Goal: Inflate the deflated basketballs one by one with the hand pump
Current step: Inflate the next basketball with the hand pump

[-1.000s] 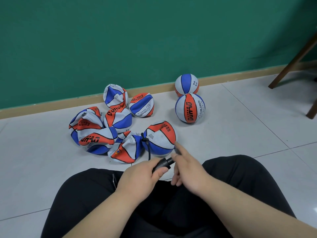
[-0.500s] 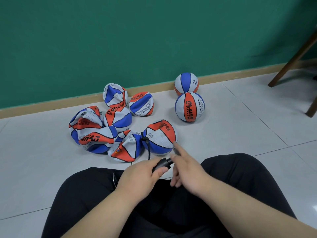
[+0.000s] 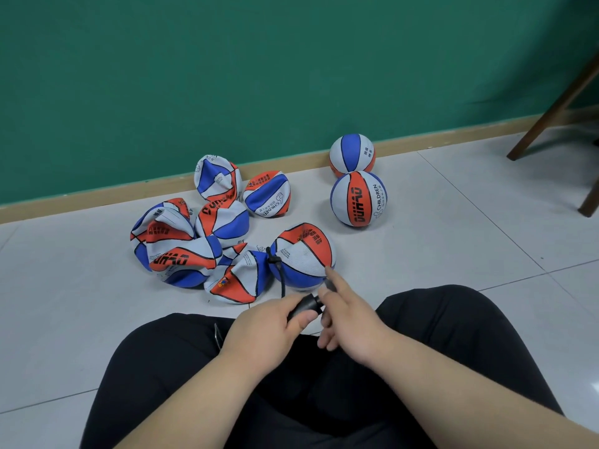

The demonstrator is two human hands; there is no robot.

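Left grip (image 3: 269, 328) clamps pump (image 3: 304, 306); right grip (image 3: 355, 322) covers pump's end — hold indeterminate. Beyond pump — hosed ball (image 3: 301, 257), collapsed balls (image 3: 175, 251), two round balls (image 3: 358, 199).

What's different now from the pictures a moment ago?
Nothing has visibly moved. The left hand keeps its grip round the black pump, the right hand stays at its handle end, and the hose still runs to the nearest ball. The other balls lie where they were.
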